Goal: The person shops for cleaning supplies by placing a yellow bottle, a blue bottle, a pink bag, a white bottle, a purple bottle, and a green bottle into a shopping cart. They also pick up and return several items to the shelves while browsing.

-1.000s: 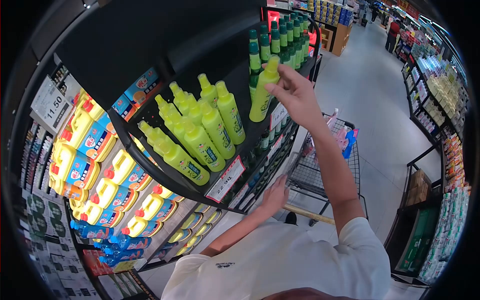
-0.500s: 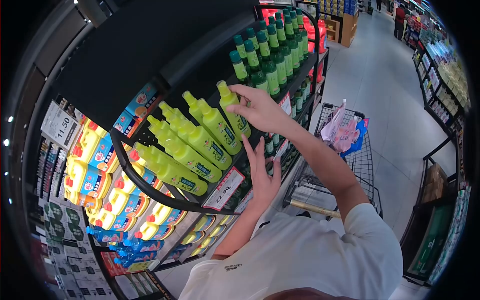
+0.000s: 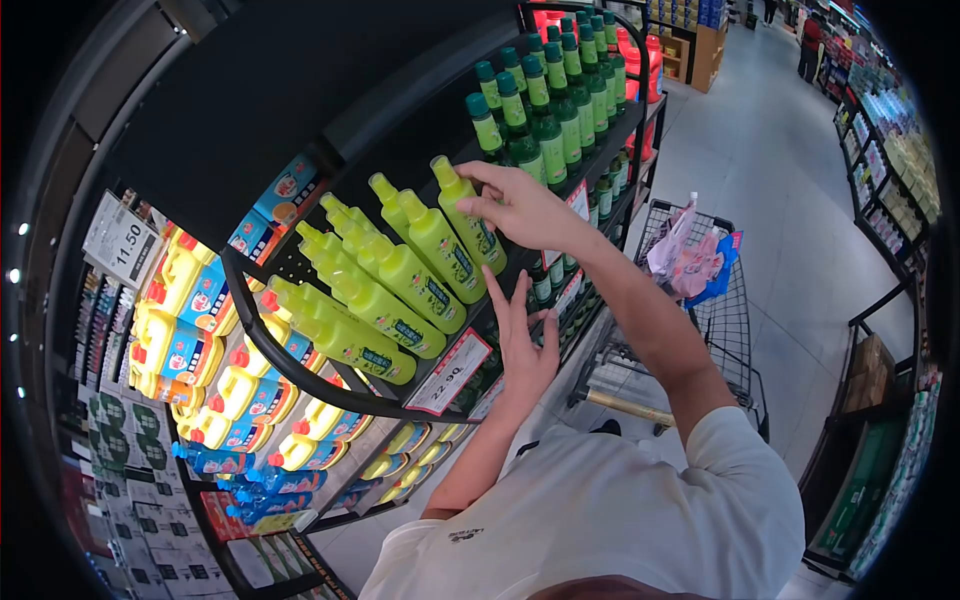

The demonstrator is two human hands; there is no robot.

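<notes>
My right hand (image 3: 525, 207) is closed on the upper part of a yellow-green spray bottle (image 3: 466, 215), thumb on the near side. This bottle stands at the right end of a group of matching spray bottles (image 3: 430, 245) on the black shelf, leaning slightly left. Below it, my left hand (image 3: 526, 350) is open, fingers spread and pointing up along the shelf's front edge, with fingertips close to the bottle's base. A price tag (image 3: 449, 372) reading 22.90 sits on the shelf edge left of that hand.
Dark green glass bottles (image 3: 550, 130) fill the shelf farther right. A shopping cart (image 3: 720, 335) with plastic bags (image 3: 688, 255) stands at my right in the aisle. Yellow jugs (image 3: 250, 395) line lower shelves at left. A curved black rail (image 3: 285, 365) bounds the shelf's left end.
The top of the held spray bottle has shifted slightly left, along with my right fingers. My left hand stays almost in place. The view has moved a little.
</notes>
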